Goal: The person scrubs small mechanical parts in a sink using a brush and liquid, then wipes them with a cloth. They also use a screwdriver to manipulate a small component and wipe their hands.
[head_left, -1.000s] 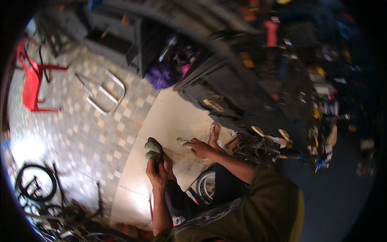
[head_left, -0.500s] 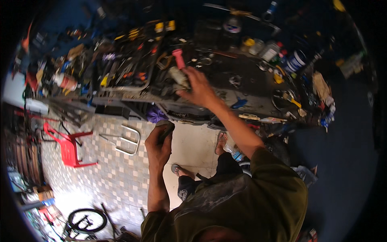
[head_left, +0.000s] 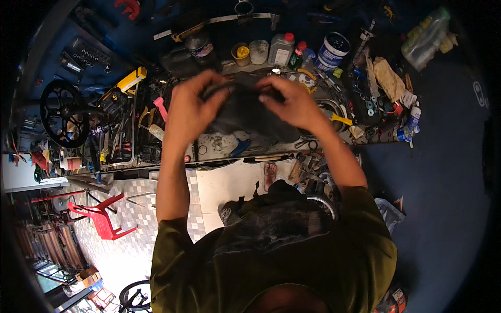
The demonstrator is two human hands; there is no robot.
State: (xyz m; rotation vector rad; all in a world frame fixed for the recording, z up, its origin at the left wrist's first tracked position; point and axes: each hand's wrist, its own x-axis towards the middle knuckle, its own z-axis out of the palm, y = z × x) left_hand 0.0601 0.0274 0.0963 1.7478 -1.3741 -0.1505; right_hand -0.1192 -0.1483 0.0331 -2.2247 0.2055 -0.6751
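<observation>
A limp black cloth (head_left: 248, 112) hangs spread between my hands above the workbench, its folds dark and hard to make out. My left hand (head_left: 193, 107) has its fingers bent around the cloth's left edge. On the opposite side, my right hand (head_left: 292, 104) pinches the upper right edge between thumb and fingers. Part of the bench top is hidden behind the cloth. Just below it on the bench lies a blue-handled tool (head_left: 240, 147), and left of my left hand is a pink grip (head_left: 160, 108).
Along the bench's back stand a grey bottle with a red cap (head_left: 281, 49), a blue-and-white tub (head_left: 333, 51) and a yellow-lidded cup (head_left: 241, 53). A yellow-handled brush (head_left: 339, 119) lies to the right. Several tools crowd the left. A red chair (head_left: 103, 215) lies on the tiled floor.
My left hand has risen from over the floor to the bench with the dark item, which is now spread out. My right hand has left the bench's tools and taken the cloth's other side.
</observation>
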